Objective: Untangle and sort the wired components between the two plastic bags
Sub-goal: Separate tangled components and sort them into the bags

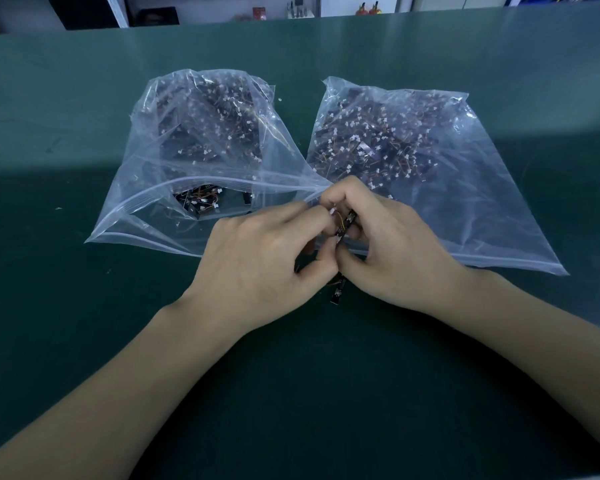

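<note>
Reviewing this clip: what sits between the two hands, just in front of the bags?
In the head view, the left hand and right hand pinch tangled wired components; another black piece hangs below them.

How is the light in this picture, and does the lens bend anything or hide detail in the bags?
Head view: a bright band of light crosses the far green table, while the near part lies in shadow; the wide lens curves the table's far edge; glare and creases on the left bag and right bag blur the wired components inside; both hands are sharp.
</note>
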